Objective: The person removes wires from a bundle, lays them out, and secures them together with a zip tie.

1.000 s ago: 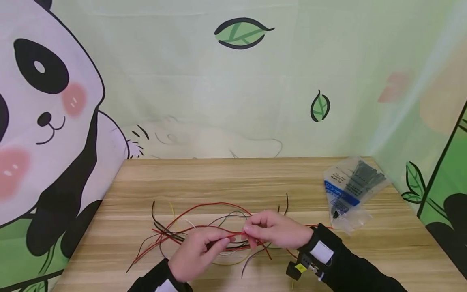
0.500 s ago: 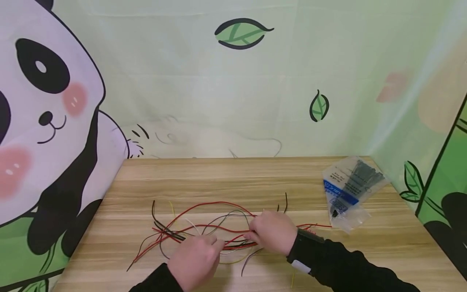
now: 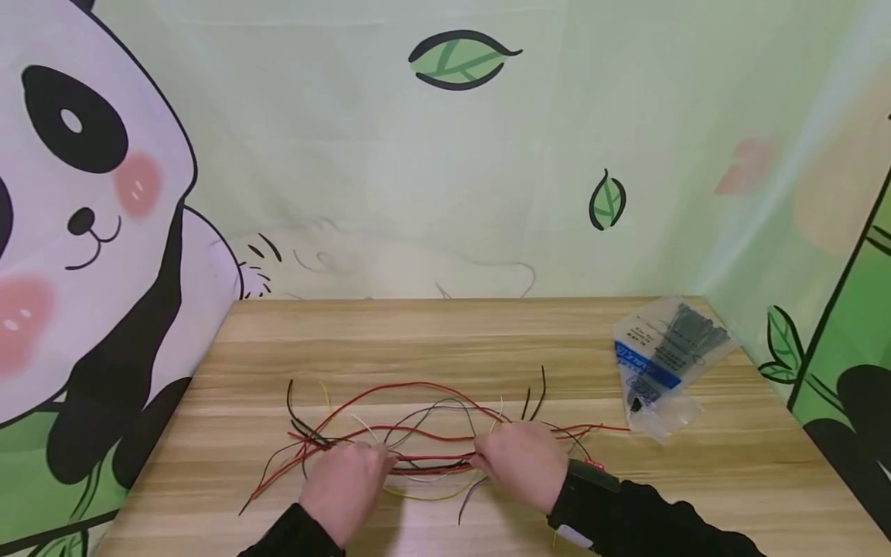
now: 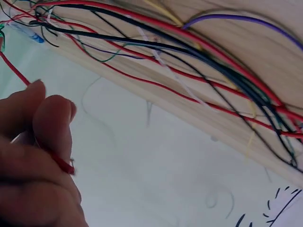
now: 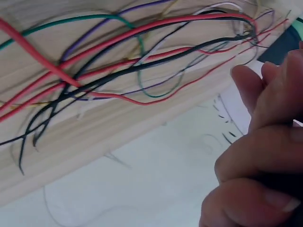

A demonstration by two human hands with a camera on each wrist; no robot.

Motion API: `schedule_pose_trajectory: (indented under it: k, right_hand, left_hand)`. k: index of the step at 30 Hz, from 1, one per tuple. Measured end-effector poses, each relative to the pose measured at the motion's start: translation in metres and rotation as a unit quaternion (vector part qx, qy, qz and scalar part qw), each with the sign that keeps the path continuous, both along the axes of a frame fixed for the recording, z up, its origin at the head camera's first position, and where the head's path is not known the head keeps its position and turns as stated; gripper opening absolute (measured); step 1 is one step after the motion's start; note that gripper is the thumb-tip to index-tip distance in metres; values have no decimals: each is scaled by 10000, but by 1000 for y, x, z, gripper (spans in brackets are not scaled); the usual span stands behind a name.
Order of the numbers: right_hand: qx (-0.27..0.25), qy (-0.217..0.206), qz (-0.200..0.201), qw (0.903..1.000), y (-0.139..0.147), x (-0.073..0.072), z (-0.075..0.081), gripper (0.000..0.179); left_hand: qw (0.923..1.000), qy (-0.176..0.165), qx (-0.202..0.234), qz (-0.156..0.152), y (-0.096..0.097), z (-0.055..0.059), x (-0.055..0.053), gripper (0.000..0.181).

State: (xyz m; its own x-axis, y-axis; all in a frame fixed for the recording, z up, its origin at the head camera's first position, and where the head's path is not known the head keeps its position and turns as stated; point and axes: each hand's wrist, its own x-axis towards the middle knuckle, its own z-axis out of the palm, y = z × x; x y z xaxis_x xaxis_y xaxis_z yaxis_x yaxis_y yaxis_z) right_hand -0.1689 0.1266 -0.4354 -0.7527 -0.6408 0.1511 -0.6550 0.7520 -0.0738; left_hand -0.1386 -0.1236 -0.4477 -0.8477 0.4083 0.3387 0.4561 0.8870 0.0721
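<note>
A loose bundle of wires in red, black, yellow, white and other colours lies across the wooden table. Over its front part, my left hand pinches a red wire between thumb and forefinger; a short end of it pokes out below the finger in the left wrist view. My right hand grips the same red wire farther right, so the wire runs nearly straight between both hands. In the right wrist view its fingers are curled, and the pinch itself lies mostly outside the picture.
At the table's back right lies a clear plastic bag with a blue band and dark strips inside. Loose wire ends fan out left and right of the hands. A printed cloth backdrop rises behind the table.
My hands have moved apart, the left one going left and the right one slightly right. Both have turned backs up, and the red wire between them has lengthened.
</note>
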Motion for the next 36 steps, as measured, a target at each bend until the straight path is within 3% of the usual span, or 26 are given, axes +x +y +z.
schedule_pose_trajectory:
  k: [4, 7, 12, 16, 21, 24, 28, 32, 36]
  right_hand:
    - [-132, -190, 89, 9997, 7, -11, -8, 31]
    - [-291, -216, 328, 9988, 15, -21, -16, 23]
    - [-191, 69, 505, 9985, 18, -29, -33, 9]
    - [-103, 106, 413, 9990, 15, -31, -39, 8]
    - [-590, -418, 222, 9971, 26, -26, -31, 10]
    - [-990, -806, -167, 9917, 50, -18, -22, 13]
    - [-1299, -965, -1056, 9812, 99, -14, -14, 6]
    - [-1142, -497, -1999, 9719, 156, -19, -13, 3]
    - [-665, 123, -2330, 9701, 193, -27, -23, 8]
  left_hand:
    - [9999, -45, -52, -90, -11, -4, -6, 24]
    - [9992, -119, -280, -248, -21, -11, -12, 18]
    - [9973, -438, -492, -313, -31, -26, -23, 13]
    - [9974, -509, -387, -336, -33, -36, -27, 11]
    - [9988, -269, -15, -413, -37, -40, -23, 13]
    - [9979, 39, 336, -547, -39, -41, -13, 16]
    - [9926, 338, 624, -981, -42, -45, 6, 17]
    - [9853, 246, 626, -1571, -42, -50, 16, 16]
    - [9825, 128, 562, -1770, -39, -55, 17, 15]
